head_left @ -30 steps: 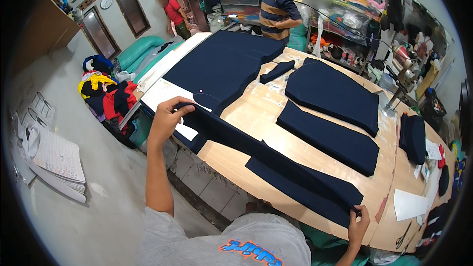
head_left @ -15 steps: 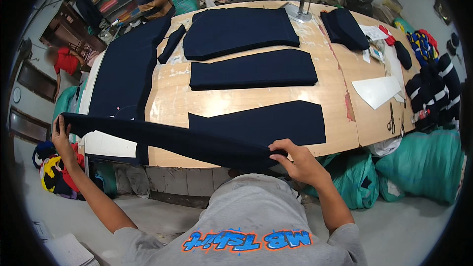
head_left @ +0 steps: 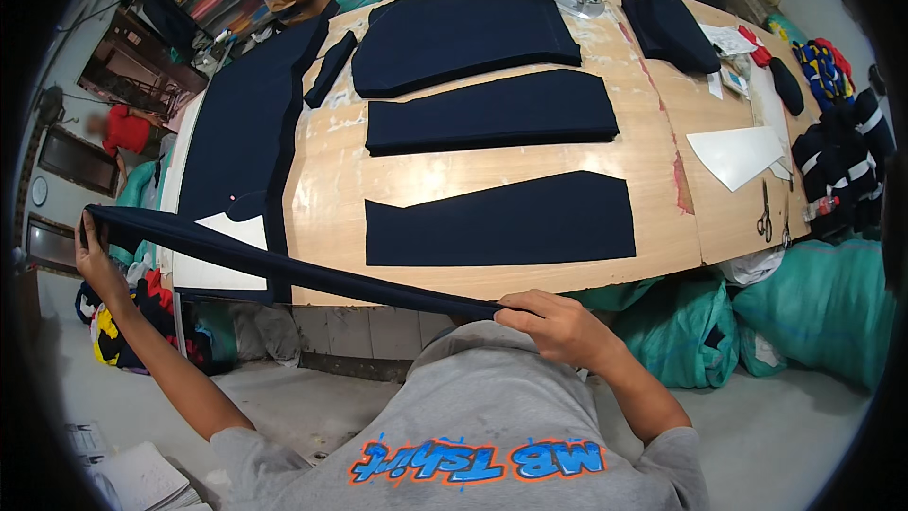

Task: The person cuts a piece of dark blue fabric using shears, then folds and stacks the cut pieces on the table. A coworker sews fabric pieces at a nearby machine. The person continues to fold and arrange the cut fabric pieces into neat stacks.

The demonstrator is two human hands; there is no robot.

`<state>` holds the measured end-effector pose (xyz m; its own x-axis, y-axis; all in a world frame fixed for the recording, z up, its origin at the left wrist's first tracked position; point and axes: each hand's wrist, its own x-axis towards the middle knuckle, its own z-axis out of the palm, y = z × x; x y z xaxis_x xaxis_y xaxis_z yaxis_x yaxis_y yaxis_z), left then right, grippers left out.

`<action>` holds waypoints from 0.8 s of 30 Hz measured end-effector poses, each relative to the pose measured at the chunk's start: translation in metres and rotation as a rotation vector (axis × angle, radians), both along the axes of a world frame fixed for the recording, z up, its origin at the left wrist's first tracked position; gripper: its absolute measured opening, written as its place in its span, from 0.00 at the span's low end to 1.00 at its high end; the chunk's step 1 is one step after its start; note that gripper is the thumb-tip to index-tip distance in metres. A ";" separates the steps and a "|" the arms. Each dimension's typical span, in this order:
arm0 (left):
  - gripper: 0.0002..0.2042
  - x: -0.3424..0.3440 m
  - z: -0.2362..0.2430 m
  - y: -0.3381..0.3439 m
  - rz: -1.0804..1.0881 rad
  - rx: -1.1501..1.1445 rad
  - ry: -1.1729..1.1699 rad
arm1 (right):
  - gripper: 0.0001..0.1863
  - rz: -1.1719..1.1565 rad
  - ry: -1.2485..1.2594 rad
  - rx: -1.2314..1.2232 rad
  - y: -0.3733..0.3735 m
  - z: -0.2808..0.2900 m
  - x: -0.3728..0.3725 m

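"One wide table (head_left: 326,170). Where's the held navy cloth (head_left: 331,276)?"
"Stretched along the table's near edge, long axis slanting from beyond its left end towards the grey shirt (head_left: 473,369)."
"And the flat navy panel (head_left: 501,227)?"
"On the table, just inside that edge, ahead of the right hand (head_left: 558,322), the nearer one."
"Grips?"
"Right hand clamped on the cloth's right end; left hand (head_left: 99,260) clamped on its left."

Gap between near panel (head_left: 501,227) and middle stack (head_left: 487,115), held strip (head_left: 322,274) across front of table (head_left: 323,170)
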<state>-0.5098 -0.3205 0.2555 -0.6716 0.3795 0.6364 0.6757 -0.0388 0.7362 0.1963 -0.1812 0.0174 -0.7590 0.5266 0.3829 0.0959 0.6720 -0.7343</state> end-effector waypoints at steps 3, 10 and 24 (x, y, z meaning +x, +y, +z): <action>0.21 0.018 0.011 0.006 -0.017 0.005 0.027 | 0.22 0.008 -0.004 0.003 -0.003 -0.006 0.000; 0.20 0.060 0.043 0.007 -0.002 0.055 0.195 | 0.15 -0.077 0.038 -0.412 -0.006 -0.017 -0.004; 0.20 0.082 0.100 -0.009 0.006 0.123 0.272 | 0.07 -0.073 0.173 -0.450 -0.006 -0.037 -0.021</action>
